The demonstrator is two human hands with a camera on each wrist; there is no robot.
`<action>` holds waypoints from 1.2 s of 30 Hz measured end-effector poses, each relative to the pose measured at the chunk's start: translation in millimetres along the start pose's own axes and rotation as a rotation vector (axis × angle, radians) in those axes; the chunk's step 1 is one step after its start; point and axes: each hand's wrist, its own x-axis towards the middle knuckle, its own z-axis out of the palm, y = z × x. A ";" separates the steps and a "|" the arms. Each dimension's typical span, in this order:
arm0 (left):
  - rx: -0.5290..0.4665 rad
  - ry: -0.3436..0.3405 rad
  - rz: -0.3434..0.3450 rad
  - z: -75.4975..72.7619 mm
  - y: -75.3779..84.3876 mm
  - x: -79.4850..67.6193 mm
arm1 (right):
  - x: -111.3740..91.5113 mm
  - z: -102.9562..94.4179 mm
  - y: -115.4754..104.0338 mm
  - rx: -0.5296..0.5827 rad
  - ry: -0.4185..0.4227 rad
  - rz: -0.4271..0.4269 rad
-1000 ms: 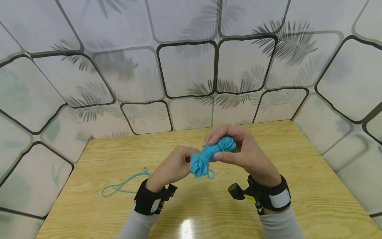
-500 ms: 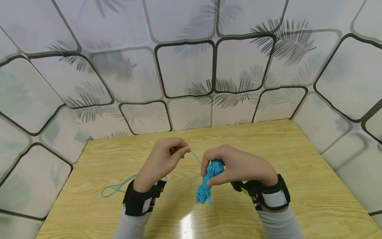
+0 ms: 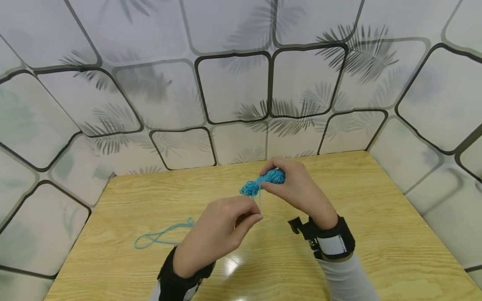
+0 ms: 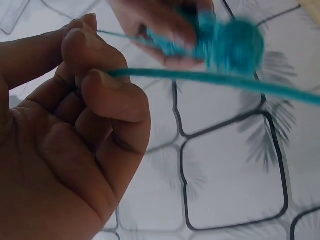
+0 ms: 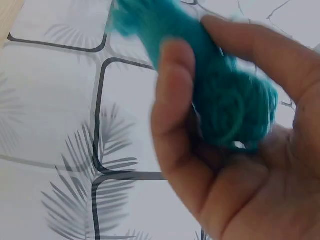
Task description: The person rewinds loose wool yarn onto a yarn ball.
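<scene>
A bundle of blue cord (image 3: 250, 189), wound tight round its middle and puffed out in loops at both ends, is held above the table in my right hand (image 3: 299, 190). In the right wrist view the thumb and fingers curl round the bundle (image 5: 232, 107), and its far end is blurred. My left hand (image 3: 222, 223), lower and nearer to me, pinches a strand (image 3: 260, 200) that runs up to the bundle. The left wrist view shows the strand (image 4: 200, 76) leaving between thumb and fingertips.
Loose blue cord (image 3: 162, 236) lies in a loop on the wooden table (image 3: 376, 209) at the left, partly hidden behind the left hand. Patterned panels (image 3: 241, 88) enclose the table at the back and sides. Each wrist wears a black strap (image 3: 335, 240) with a camera.
The left hand first drew a strand out leftward, then came round nearer to me, below the bundle. The right hand dipped and tilted the bundle upright, then raised it again and turned it sideways.
</scene>
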 end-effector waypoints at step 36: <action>-0.155 0.064 -0.172 -9.5 -55.7 3.9 | -8.6 -9.6 -2.4 0.414 -0.547 -0.343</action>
